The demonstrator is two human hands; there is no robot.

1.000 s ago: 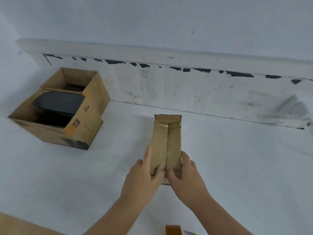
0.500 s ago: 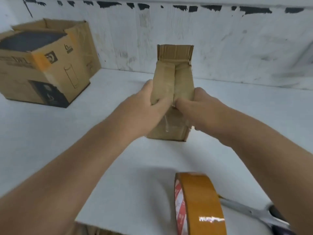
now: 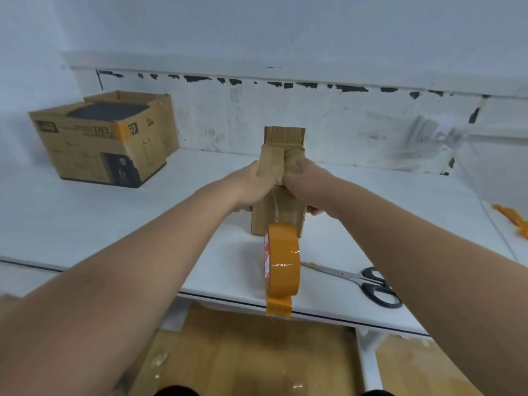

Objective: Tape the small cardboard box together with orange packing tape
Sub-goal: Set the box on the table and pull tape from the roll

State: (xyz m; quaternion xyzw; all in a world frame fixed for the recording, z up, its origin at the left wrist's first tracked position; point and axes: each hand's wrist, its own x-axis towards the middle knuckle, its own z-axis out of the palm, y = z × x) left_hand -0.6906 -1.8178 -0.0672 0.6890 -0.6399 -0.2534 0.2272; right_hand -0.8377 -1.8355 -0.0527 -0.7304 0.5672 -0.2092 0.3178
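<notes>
The small cardboard box (image 3: 281, 215) stands on the white table (image 3: 114, 224), its two long top flaps folded together and a far flap sticking up. My left hand (image 3: 253, 187) grips the box's left side with the thumb on the left flap. My right hand (image 3: 307, 187) grips the right side, thumb on the right flap. The roll of orange packing tape (image 3: 282, 267) stands on edge at the table's front edge, just in front of the box, its loose end hanging over the edge.
Scissors (image 3: 363, 281) with black handles lie right of the tape roll. A larger open cardboard box (image 3: 103, 141) sits at the back left by the wall. Orange tape scraps (image 3: 511, 220) lie at the far right. Flat cardboard (image 3: 257, 352) lies below the table.
The view has pulled back and tilted, so the table edge, the whole tape roll and the scissors now show. Both hands have kept their hold on the small box and its flaps.
</notes>
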